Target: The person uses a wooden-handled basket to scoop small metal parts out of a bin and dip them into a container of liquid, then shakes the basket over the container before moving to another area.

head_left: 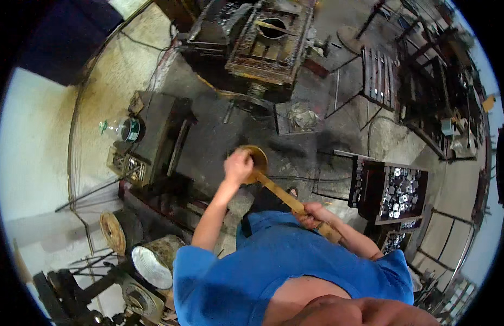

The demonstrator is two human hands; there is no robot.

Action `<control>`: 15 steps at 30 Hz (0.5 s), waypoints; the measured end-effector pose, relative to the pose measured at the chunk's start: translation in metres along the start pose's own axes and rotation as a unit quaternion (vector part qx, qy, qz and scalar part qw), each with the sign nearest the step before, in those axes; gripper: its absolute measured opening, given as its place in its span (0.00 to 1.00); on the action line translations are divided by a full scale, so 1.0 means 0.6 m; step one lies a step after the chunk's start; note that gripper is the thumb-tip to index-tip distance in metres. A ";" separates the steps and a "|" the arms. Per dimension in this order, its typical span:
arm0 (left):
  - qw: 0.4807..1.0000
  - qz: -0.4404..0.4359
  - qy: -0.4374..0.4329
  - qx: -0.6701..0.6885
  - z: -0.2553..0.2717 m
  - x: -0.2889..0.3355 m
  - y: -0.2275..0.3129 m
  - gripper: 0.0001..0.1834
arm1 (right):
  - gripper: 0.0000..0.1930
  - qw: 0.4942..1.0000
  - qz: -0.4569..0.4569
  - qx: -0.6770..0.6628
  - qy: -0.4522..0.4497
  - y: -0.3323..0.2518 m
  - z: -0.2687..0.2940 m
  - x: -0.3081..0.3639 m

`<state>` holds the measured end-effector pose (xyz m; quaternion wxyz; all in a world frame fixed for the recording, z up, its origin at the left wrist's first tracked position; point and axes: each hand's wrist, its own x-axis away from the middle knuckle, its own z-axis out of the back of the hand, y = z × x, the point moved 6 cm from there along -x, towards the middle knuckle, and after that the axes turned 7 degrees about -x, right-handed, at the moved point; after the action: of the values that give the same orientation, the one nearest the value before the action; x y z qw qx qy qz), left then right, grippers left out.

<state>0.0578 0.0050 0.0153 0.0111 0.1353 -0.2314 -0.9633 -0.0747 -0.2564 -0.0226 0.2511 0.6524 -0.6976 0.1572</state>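
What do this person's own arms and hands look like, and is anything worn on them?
The left hand and right hand are both bare, with no gloves to be seen. The forearms are uncovered too. The plain blue top has short, loose sleeves. I see no cables or markings on either arm; small details are too blurred to tell.

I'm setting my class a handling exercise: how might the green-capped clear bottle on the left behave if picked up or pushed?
The see-through walls of the green-capped clear bottle suggest thin plastic, so it would probably give when squeezed. Its long, rounded body would likely roll if laid on its side. How full it is does not show.
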 end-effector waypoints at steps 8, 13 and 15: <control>0.950 0.227 0.169 0.135 0.354 0.002 -0.197 0.10 | 0.19 0.959 0.104 0.263 -0.003 -0.092 -0.305 -0.039; 0.915 0.206 0.291 0.188 0.477 -0.068 -0.291 0.10 | 0.20 0.978 0.086 0.144 -0.125 -0.165 -0.386 -0.127; 0.953 0.172 0.221 0.114 0.481 -0.141 -0.344 0.10 | 0.21 0.983 0.099 0.124 -0.096 -0.192 -0.429 -0.172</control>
<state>0.0713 0.3243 0.1912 0.2120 0.3030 -0.3517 -0.8600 0.0791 -0.0416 0.1199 0.0834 0.6179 -0.7550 0.2030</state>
